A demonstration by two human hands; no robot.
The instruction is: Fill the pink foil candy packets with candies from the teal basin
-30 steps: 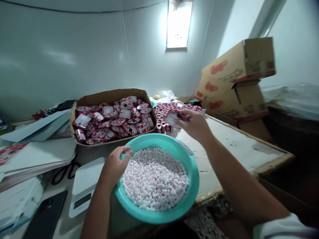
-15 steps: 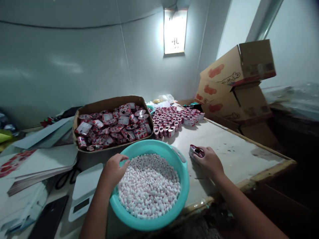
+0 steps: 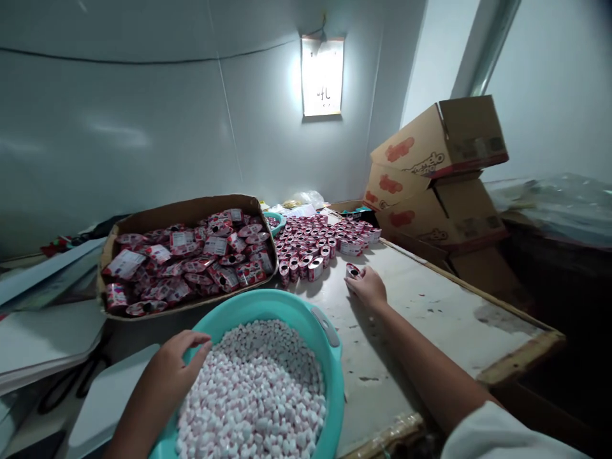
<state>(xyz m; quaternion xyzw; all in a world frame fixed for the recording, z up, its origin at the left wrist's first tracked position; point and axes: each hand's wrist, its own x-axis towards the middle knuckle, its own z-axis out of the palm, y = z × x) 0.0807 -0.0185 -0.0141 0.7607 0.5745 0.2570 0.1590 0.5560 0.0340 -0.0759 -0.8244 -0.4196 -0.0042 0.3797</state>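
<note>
My left hand (image 3: 174, 368) rests on the near left rim of a teal basin (image 3: 329, 357), fingers curled over the small white and pink candies (image 3: 258, 395) that fill it. My right hand (image 3: 367, 287) reaches forward across the table top (image 3: 430, 312) and pinches a small red round container (image 3: 352, 270), which stands on the table beside the cluster of several like red containers (image 3: 325, 239).
An open cardboard tray (image 3: 191, 210) heaped with red sachets stands behind the basin. Stacked printed cartons (image 3: 440, 172) sit at the back right. A white scale (image 3: 105, 408) and flat papers (image 3: 43, 331) lie at the left. The table's right edge (image 3: 521, 357) drops off.
My right hand took a red container from the cluster, brought it near, then carried it forward again and set it beside the cluster. My left hand stayed at the basin's rim.
</note>
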